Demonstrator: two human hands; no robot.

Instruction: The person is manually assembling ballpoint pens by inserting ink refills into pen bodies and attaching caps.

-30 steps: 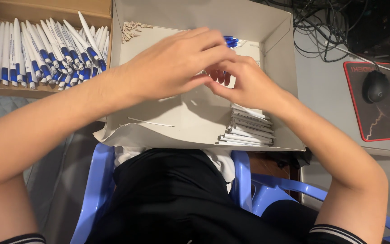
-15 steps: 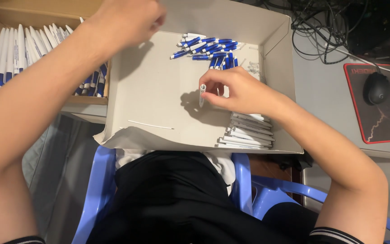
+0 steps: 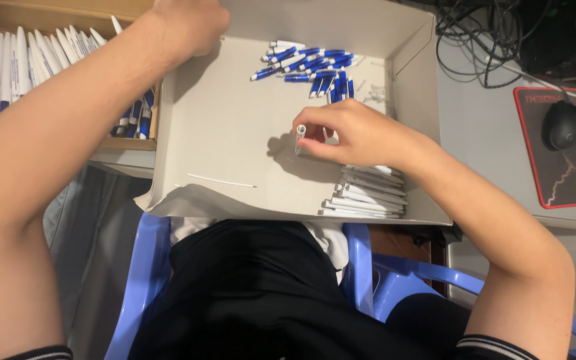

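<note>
- The right hand (image 3: 361,133) is pinching a white barrel (image 3: 299,138) between thumb and fingertips, closed on it; the barrel is sticking out left of the fingers, its open end facing up, just above the floor of the box (image 3: 235,133).
- The left hand (image 3: 188,27) is reaching to the box's upper left corner, fingers curled; whether it is holding anything cannot be told, since the frame is cutting it off.
- More white barrels (image 3: 368,193) are lying stacked under the right wrist, against the box's near right corner.
- Blue caps (image 3: 311,63) are lying heaped near the far wall, well apart from the held barrel.
- A thin white refill (image 3: 221,181) is lying alone near the front edge, with bare cardboard stretching between it and the right hand.
- The right wall is standing close beside the right forearm; the front wall is folding down toward the lap.
- Finished pens (image 3: 28,60) are filling a tray (image 3: 125,143) left of the box, under the left forearm.
- The left arm is crossing diagonally up; the right arm is bending in from the lower right.
- A mouse (image 3: 563,124) is sitting on a pad (image 3: 568,180) to the right.
</note>
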